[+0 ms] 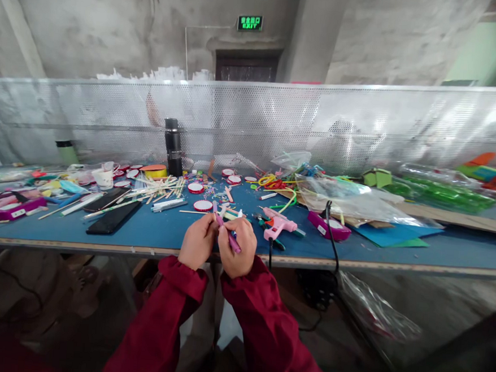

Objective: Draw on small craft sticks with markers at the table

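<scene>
My right hand (pixel 241 251) is closed around a purple marker pen (pixel 234 244), which slants with its far end up toward the left. Beside it, almost touching, my left hand (pixel 196 243) pinches a thin light-purple piece (pixel 215 207) that sticks up above the fingers; its kind is too small to make out. Both hands are over the front edge of the blue table (pixel 177 229). Just right of them lies a pink hot glue gun (pixel 277 224) with a black cord. A red-rimmed round disc (pixel 203 205) lies beyond my left hand.
A black bottle (pixel 173 148) stands at the back, before a perforated metal screen (pixel 252 118). Left of my hands lie a black phone (pixel 114 217) and a heap of wooden sticks (pixel 163 190). Rightward are a purple tape holder (pixel 329 225), plastic bags (pixel 345 193) and blue sheets (pixel 391 231).
</scene>
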### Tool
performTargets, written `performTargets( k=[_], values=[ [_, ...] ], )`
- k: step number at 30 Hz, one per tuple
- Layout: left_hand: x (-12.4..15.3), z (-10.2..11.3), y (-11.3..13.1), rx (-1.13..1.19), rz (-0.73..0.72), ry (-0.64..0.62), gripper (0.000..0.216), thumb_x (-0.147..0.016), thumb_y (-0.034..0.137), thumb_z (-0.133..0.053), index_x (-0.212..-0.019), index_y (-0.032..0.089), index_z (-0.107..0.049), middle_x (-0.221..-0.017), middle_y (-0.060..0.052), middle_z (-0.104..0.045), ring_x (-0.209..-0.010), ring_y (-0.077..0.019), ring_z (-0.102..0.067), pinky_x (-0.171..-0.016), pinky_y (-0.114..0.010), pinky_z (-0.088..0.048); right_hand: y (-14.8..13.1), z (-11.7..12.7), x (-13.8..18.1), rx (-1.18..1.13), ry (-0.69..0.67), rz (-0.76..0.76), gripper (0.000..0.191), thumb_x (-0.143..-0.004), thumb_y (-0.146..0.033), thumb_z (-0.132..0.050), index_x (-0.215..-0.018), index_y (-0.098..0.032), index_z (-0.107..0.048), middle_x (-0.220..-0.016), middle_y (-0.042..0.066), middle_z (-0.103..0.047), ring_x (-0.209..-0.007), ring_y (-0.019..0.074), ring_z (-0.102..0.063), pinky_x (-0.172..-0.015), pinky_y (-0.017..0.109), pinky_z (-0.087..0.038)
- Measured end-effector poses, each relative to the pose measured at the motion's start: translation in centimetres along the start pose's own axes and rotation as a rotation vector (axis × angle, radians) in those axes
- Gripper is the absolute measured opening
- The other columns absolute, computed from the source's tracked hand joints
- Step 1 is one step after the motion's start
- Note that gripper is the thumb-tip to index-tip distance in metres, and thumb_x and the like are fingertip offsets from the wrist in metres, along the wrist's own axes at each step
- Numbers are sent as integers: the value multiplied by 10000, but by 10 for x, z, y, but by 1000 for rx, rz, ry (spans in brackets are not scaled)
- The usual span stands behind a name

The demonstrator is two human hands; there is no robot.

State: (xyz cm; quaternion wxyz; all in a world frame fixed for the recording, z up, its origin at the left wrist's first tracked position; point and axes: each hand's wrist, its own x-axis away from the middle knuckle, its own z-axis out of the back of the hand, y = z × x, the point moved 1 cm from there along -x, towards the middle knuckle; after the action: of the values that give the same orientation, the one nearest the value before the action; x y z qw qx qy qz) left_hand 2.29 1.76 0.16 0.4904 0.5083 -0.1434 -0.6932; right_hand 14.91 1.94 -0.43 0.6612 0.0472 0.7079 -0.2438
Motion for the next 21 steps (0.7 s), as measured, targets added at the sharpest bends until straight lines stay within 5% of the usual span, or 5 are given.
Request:
performTargets(
  k=[21],
  values=[
    [0, 0, 2, -12, 4, 1, 238, -1008, 311, -446, -892, 205, -624, -825, -17, -656, -750, -165, -556, -702, -253, -417, 0, 0, 1, 24, 0, -7, 88, -917, -169, -587, -866, -240, -580, -798, 17, -668, -776, 195, -639, -806, 373, -521]
  ],
)
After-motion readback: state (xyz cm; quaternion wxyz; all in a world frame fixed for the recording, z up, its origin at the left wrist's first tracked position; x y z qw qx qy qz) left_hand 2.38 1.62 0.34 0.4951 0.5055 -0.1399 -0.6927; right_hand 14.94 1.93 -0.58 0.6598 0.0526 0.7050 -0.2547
